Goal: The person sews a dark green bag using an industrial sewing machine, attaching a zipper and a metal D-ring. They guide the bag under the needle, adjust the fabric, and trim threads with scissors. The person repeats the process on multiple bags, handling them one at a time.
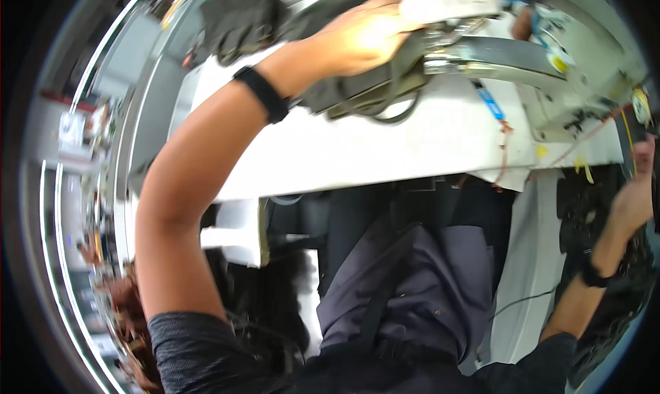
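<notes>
My left hand (364, 37) reaches over the white table to the sewing machine, its fingers closed on a dark grey-green fabric piece (364, 92) beside the needle area. Bright light washes out the fingertips, and the machine head partly hides them. A curved strap or edging (395, 109) hangs from the fabric on the near side. Off to the far right, my right hand (634, 195) is away from the fabric, past the table's end. Motion blur and the picture's rim obscure its fingers. The sewing machine (512, 57) has a metal presser area close to my left hand.
More dark fabric (240, 23) is heaped at the table's back left. A blue-handled tool (489, 104) on a reddish cord lies on the white tabletop (309, 160). Dark pieces (584, 215) hang or lie at the right. Grey fabric (419, 284) covers my lap.
</notes>
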Tool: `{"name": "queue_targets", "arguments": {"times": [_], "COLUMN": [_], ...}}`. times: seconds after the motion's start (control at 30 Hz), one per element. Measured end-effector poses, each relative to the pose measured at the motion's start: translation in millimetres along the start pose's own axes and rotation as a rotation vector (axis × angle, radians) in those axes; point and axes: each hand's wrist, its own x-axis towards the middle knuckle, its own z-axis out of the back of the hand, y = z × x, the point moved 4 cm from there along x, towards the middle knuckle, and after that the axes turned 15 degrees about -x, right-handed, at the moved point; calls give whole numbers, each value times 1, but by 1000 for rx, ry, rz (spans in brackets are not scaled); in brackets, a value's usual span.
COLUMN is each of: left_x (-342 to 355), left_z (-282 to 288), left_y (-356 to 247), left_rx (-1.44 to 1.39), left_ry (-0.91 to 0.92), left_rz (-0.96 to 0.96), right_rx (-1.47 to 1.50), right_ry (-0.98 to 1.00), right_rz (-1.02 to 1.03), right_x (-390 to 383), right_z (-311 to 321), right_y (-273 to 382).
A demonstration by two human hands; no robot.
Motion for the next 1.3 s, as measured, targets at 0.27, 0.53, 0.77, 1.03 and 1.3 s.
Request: {"name": "queue_targets", "arguments": {"times": [0.27,0.53,0.77,1.03,1.3], "left_x": [34,26,-1,-7,-11], "left_z": [5,20,18,10,-3], "left_y": [-2,-12,-40,-58,-45], "left_rx": [-285,-195,-237,-355,-689], "left_ry": [202,113,133,194,-1], "left_rz": [-7,20,307,582,603], "right_rx": [636,816,813,741,678], "right_ry": [787,854,759,758,751], "right_rz": [-347,-454,-408,-361,-372], "right_x": [-130,-101,-104,-109,-110], "right_z": [-144,-207,-208,-208,-205], "right_y": [83,127,129,126,125]}}
